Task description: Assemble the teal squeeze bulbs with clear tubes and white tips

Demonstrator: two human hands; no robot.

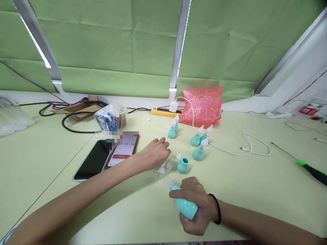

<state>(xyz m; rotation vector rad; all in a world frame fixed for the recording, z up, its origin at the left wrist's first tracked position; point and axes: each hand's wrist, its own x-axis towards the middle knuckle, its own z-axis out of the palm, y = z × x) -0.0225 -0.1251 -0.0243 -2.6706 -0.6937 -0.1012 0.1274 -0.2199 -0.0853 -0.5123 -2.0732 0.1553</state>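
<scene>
My right hand (195, 206) is wrapped around a teal nasal aspirator bulb (186, 205), whose clear tip (168, 182) points up and left. Over the middle of the table, my left hand (155, 153) is closed with its fingers curled down; what they hold, if anything, is hidden. Small clear plastic parts (171, 164) lie just below and beside it. A tipless teal bulb (183, 165) stands upright to their right, its round mouth showing. Farther back, several teal bulbs with white tips stand in two groups, among them a near one (198, 153) and a left one (171, 132).
Two phones lie left, a black-screened one (92, 160) and a red-edged one (125, 149) showing a timer. Behind are a bagged blue package (109, 119), a yellow power strip (159, 112) and pink bubble wrap (201, 107). A white cable (230, 153) and a screwdriver (310, 170) lie right.
</scene>
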